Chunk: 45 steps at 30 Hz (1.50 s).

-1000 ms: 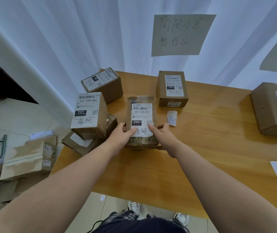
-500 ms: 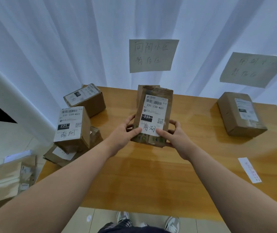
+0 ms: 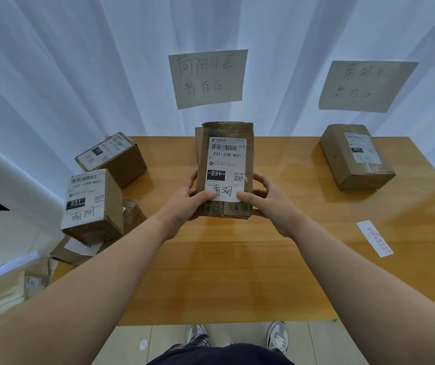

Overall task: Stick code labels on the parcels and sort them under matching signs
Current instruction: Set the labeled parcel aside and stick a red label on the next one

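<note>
parcel: a flat brown parcel (image 3: 225, 167) is held up over the middle of the table (image 3: 237, 272), label toward the camera; it stands just below the middle sign (image 3: 208, 79)
left hand: the left hand (image 3: 184, 204) grips the parcel's lower left edge; thumb on the label's corner
right hand: the right hand (image 3: 271, 204) grips the lower right edge; thumb likewise on the label
long axis: runs up and away from the grip; both hands hold the lower end, the top end is free
where it goes: the handwriting on its label seems to match the right sign (image 3: 366, 86), though that sign is faint; so the spot lies to the right, near the box (image 3: 356, 156) under that sign
nearer hand: the right; i judge a sideways carry to the right; the label strip (image 3: 374, 238) lies nearer the person, likely out of the path
</note>
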### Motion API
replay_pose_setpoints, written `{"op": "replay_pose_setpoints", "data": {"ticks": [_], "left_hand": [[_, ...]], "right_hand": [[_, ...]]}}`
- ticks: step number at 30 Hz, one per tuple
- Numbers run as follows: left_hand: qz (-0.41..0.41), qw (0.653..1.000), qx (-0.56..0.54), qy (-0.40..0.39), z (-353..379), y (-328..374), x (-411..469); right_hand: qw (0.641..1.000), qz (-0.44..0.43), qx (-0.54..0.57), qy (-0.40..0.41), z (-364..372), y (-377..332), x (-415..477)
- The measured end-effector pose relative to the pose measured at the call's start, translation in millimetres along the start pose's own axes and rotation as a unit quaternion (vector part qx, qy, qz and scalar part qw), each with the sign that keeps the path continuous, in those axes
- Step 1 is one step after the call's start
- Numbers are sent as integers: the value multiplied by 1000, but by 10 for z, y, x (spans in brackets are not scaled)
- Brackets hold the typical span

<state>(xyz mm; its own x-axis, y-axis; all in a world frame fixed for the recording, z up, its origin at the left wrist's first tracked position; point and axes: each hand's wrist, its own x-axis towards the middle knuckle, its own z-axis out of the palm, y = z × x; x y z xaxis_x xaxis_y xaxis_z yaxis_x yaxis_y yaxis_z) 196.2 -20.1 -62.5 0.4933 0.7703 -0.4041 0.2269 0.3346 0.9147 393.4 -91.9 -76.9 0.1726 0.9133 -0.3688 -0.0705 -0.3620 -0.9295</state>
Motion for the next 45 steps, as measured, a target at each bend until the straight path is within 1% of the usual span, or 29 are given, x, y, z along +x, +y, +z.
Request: {"op": "replay_pose_setpoints", "data": {"ticks": [6, 12, 19, 26, 29, 32, 35, 37, 40, 42, 43, 45], "left_hand": [[-7, 1000, 4, 20, 309, 22, 77], [-42, 999, 2, 11, 891, 4, 210], [-81, 997, 3, 3, 1700, -102, 400], [-104, 994, 35, 10, 2361, -331, 578], [-113, 991, 68, 6, 2579, -415, 669], [-110, 989, 97, 22, 2739, -439, 752], [-117, 988, 96, 43, 2773, -488, 805], [-122, 987, 96, 47, 2763, -536, 825], [-90, 984, 140, 65, 2796, -543, 843], [-57, 971, 211, 92, 2819, -522, 881], [-44, 963, 246, 104, 2821, -509, 898], [-27, 952, 282, 119, 2823, -502, 917]], "right_hand": [[999, 9, -29, -30, -316, 34, 23], [995, 56, -75, -46, -951, 118, -57], [991, 95, -91, -18, -1685, 284, -149], [983, 130, -131, -7, -2172, 644, -224], [982, 142, -127, 9, -2311, 779, -233], [981, 139, -134, 26, -2411, 878, -206], [981, 129, -140, 36, -2494, 944, -188], [978, 112, -170, 51, -2557, 967, -187], [959, 85, -246, 115, -2721, 989, -168], [936, 99, -299, 156, -2881, 1037, -148], [920, 117, -335, 168, -2963, 1068, -145], [873, 171, -421, 179, -3115, 1155, -178]]}}
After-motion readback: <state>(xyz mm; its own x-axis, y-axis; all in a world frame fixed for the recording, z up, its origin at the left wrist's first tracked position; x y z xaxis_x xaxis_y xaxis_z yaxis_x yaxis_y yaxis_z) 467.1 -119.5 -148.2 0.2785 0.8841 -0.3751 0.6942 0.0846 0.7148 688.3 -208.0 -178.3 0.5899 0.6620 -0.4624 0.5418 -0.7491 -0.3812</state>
